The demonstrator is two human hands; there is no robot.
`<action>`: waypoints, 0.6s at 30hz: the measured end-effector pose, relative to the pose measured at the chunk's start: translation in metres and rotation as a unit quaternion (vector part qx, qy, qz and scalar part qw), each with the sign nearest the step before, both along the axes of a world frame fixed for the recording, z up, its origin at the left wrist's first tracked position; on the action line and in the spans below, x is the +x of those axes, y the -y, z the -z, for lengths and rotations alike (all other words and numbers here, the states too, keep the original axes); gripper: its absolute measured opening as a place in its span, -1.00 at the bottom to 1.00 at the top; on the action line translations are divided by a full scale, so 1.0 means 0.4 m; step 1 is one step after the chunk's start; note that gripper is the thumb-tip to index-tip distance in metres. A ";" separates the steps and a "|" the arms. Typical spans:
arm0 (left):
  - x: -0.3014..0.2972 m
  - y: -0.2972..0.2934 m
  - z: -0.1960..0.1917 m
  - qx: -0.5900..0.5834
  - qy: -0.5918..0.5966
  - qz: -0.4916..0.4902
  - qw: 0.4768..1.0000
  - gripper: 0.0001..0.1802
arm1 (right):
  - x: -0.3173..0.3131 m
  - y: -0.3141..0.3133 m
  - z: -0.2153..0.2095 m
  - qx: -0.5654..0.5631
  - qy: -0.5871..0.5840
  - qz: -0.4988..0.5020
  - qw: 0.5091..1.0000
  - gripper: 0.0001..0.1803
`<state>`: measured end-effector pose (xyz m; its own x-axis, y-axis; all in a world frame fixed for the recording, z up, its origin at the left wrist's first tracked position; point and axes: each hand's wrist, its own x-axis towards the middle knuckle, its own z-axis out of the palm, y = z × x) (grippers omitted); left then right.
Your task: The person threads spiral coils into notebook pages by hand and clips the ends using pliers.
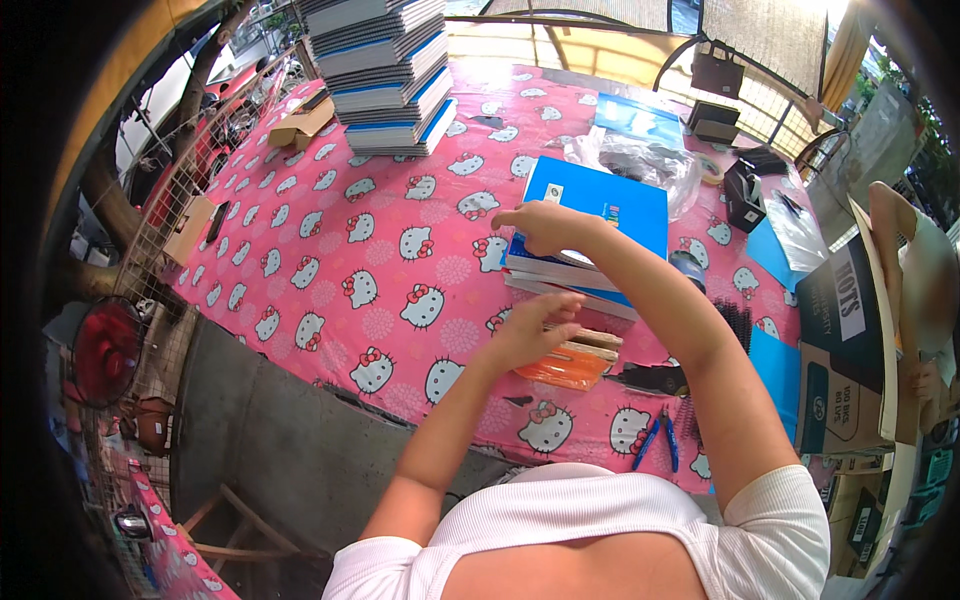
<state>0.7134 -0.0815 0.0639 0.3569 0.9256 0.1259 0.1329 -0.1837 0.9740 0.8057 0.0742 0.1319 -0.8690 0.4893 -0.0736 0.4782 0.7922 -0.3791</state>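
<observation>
A stack of notebooks with a bright blue cover [640, 205] on top lies in front of me on the table. At its left edge is my right hand [545, 228], its fingers bent and closed; what they pinch there is hidden. My left hand [530, 332] is open, fingers loosely curved and apart, near the stack's front edge. Just beyond its fingertips lies a block-shaped pack in orange wrapping [570, 366]. Blue-handled pliers [657, 440] lie closer to me, with a black object [650, 378] between them and the pack.
A tall pile of spiral-bound notebooks [390, 90] stands at the far left on the pink patterned tablecloth [330, 245]. Crumpled clear plastic [640, 165] and a tape roll [710, 168] lie beyond the blue stack. A large carton [845, 350] stands at the right, beside another person's arm [890, 250].
</observation>
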 end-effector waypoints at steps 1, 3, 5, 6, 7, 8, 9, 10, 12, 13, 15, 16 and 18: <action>-0.003 -0.002 0.006 -0.044 0.034 -0.062 0.997 -0.53 | -0.002 0.012 -0.021 -0.008 0.006 0.028 1.000 -0.32; -0.035 -0.033 0.005 -0.049 0.091 -0.171 0.980 -0.45 | 0.031 0.001 -0.091 -0.005 -0.054 0.064 0.996 -0.32; -0.072 -0.103 -0.028 0.182 0.009 -0.370 0.911 -0.34 | 0.071 0.006 -0.175 0.031 -0.134 0.099 0.986 -0.35; -0.090 -0.135 -0.066 0.310 -0.084 -0.388 0.864 -0.36 | 0.078 0.025 -0.218 0.061 -0.155 0.103 0.981 -0.37; -0.109 -0.162 -0.098 0.426 -0.175 -0.422 0.781 -0.37 | 0.046 0.100 -0.280 0.064 -0.100 0.085 0.989 -0.41; -0.118 -0.189 -0.119 0.423 -0.155 -0.360 0.817 -0.45 | 0.024 0.195 -0.325 0.072 -0.046 0.069 0.994 -0.44; -0.115 -0.219 -0.142 0.416 -0.132 -0.293 0.851 -0.53 | 0.023 0.245 -0.320 0.116 -0.112 0.023 0.987 -0.49; -0.151 -0.237 -0.130 0.366 -0.050 -0.173 0.913 -0.62 | 0.023 0.283 -0.316 0.157 -0.182 -0.030 0.970 -0.53; -0.093 -0.210 -0.245 0.378 -0.067 -0.224 0.896 -0.79 | 0.154 0.279 -0.297 0.196 -0.258 0.230 0.918 -0.60; -0.100 -0.176 -0.283 0.376 -0.068 -0.223 0.897 -0.79 | 0.218 0.312 -0.320 0.140 -0.303 0.397 0.855 -0.49; -0.120 -0.131 -0.338 0.232 0.128 -0.173 0.949 -0.83 | 0.302 0.285 -0.246 0.195 -0.466 0.348 0.790 -0.36; -0.115 -0.138 -0.352 0.232 0.130 -0.166 0.949 -0.83 | 0.351 0.275 -0.218 0.234 -0.530 0.317 0.750 -0.28; -0.083 -0.185 -0.364 0.165 0.218 -0.177 0.945 -0.75 | 0.422 0.215 -0.144 0.079 -0.484 0.386 0.781 -0.31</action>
